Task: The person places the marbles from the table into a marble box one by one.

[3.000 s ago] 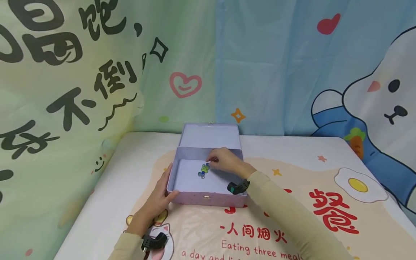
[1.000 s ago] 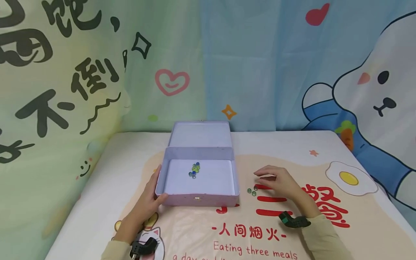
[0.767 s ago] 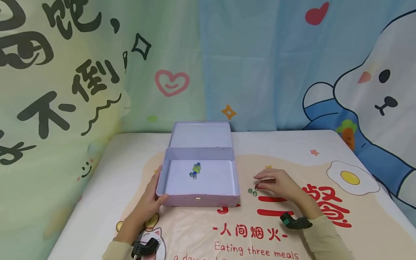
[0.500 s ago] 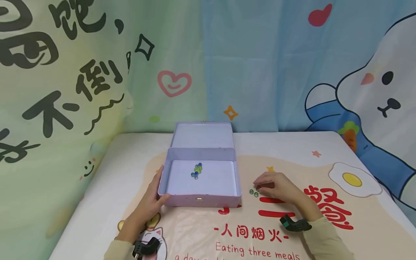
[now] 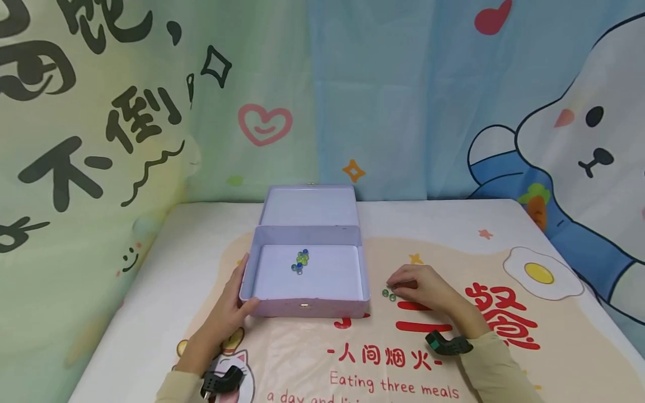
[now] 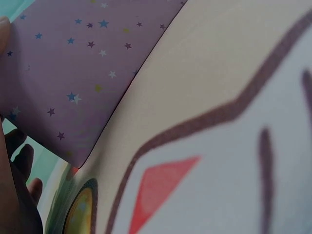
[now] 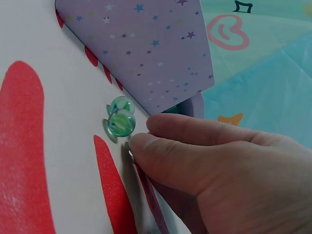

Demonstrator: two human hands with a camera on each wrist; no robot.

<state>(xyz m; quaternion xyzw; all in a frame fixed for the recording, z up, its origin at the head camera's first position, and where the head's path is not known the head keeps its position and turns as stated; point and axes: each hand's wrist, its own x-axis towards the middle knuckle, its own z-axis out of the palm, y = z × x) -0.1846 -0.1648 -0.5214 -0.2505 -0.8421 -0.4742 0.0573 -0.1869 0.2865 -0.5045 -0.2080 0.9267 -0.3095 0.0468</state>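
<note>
A lilac tin box stands open on the table in the head view, its lid leaned back. Several green and blue glass marbles lie clustered on its floor. My left hand holds the box's left side near the front corner, thumb on the front rim. To the right of the box, two green glass marbles lie on the tablecloth, almost touching. My right hand is beside them, thumb and forefinger tips close together in the right wrist view. Whether a marble sits behind those fingers is hidden.
The light tablecloth carries printed red characters, a fried egg and a cat. A patterned cloth backdrop hangs behind the table's far edge. The raised lid stands close to it.
My right hand has left the box's inside and come to the marbles at right. A third green marble seen there earlier is now covered by its fingers. My left hand keeps its hold.
</note>
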